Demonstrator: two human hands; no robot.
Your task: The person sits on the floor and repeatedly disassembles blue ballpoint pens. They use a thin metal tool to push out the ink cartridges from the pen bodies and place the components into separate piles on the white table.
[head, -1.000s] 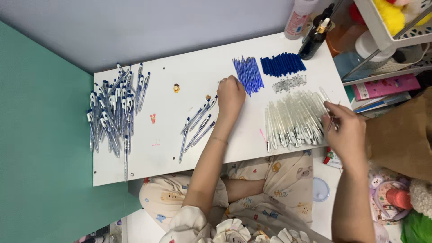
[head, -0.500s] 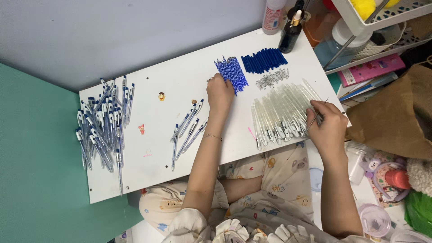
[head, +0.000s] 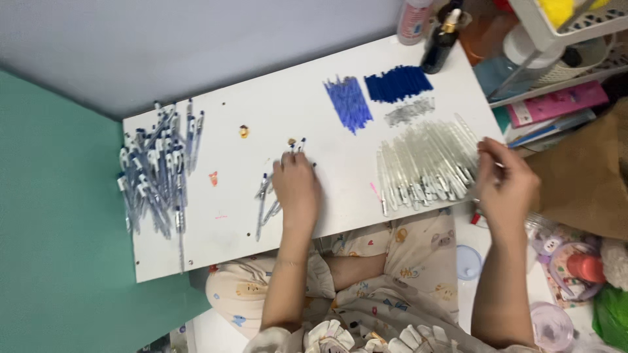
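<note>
I see the left hand (head: 297, 189) lying palm-down on the white table (head: 288, 111), fingers together, covering a small bunch of pens (head: 265, 196). A couple pen tips stick out above the knuckles, more pens poke out on the hand's left side. Can't tell if the fingers grip any pen or just rest on them, img too blurry.

Right hand (head: 505, 183) is at the table's right edge, just beside the row of clear pen barrels (head: 425, 163). Fingers curled in, look like pinching sth small & thin, can't make out what.

Rest of table: big heap of assembled pens (head: 157, 176) at the far left, well apart from both hands. Pile of light-blue parts (head: 348, 101) next to a pile of dark-blue parts (head: 398, 83) at the back, small grey pile of tiny parts (head: 409, 111) just below the dark ones. Dark bottle (head: 439, 42) & pink bottle (head: 415, 21) at the back edge. Brown paper bag (head: 582, 176) to the right of the table.
</note>
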